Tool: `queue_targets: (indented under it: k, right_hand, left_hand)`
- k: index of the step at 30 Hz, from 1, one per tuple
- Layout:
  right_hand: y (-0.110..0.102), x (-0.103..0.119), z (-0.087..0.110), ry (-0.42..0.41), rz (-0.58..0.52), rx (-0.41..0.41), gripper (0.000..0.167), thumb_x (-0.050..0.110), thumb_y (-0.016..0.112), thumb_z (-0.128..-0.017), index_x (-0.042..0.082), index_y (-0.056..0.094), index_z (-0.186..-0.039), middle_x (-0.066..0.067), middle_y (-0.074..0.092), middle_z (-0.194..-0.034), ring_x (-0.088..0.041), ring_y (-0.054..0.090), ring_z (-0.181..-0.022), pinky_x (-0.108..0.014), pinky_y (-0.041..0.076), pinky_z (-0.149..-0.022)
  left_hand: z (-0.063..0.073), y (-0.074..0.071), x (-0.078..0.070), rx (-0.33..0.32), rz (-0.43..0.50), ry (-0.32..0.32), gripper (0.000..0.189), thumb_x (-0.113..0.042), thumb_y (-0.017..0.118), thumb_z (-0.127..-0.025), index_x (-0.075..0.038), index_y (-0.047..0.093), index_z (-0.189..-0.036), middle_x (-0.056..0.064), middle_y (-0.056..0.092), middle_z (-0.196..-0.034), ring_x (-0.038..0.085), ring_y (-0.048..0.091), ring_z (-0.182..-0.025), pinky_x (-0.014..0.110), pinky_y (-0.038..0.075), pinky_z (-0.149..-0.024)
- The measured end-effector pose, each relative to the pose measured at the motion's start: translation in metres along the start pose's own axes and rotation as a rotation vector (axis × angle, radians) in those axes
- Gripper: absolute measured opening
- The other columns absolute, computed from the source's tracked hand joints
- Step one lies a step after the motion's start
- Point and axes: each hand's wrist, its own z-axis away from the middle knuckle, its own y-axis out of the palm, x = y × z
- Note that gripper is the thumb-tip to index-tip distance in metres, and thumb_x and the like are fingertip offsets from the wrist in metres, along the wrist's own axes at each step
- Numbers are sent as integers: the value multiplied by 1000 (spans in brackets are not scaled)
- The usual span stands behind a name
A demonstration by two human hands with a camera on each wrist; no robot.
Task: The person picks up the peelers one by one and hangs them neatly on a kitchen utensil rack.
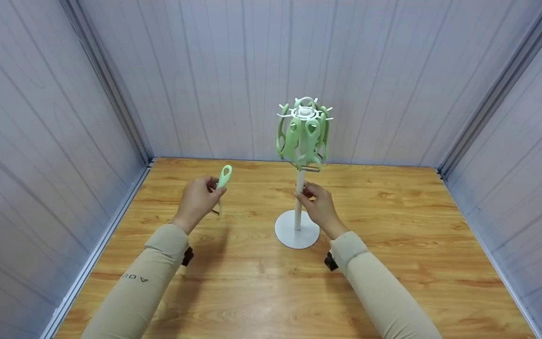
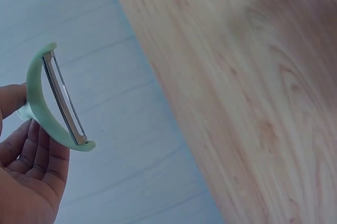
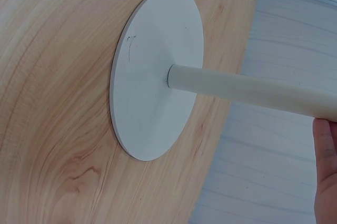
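Observation:
A light green Y-shaped peeler is in my left hand, pinched between thumb and fingers. Its looped handle end points up in the head view, and its metal blade shows in the left wrist view. My right hand grips the white pole of a stand between thumb and fingers, midway up. At the top of that pole, a ring of white hooks carries several green peelers, hung by their handle holes with blades downward. The stand is upright on its round white base.
The stand's base rests on a wood-grain table. Pale panel walls rise behind the table and on both sides, with metal strips at the corners. A dark wrist device sits under the left sleeve.

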Motion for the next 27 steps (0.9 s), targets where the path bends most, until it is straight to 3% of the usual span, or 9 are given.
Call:
queue_targets:
  k: [8,16,27]
  right_hand:
    - [0,3,0,13,-12,15,26,6,74,-103,-4,76,-127,-17,75,-96,-14,67,-85,-25,62,-75]
    - [1,1,-1,8,-51,0,23,4,75,-102,-1,78,-123,-16,76,-94,-14,67,-84,-17,56,-71]
    - [0,2,0,14,0,7,23,6,75,-102,-2,77,-124,-16,76,-94,-12,67,-83,-20,59,-73]
  left_hand:
    - [-2,-4,-21,-79,11,98,30,-18,77,-103,4,75,-124,18,75,-104,23,68,-81,32,55,-67]
    - [-6,-6,-47,-142,20,179,28,-16,78,-102,4,76,-121,16,76,-102,25,67,-83,32,53,-70]
    - [-10,-4,-82,-206,63,305,24,-14,80,-100,5,77,-116,17,76,-99,21,65,-77,22,49,-66]
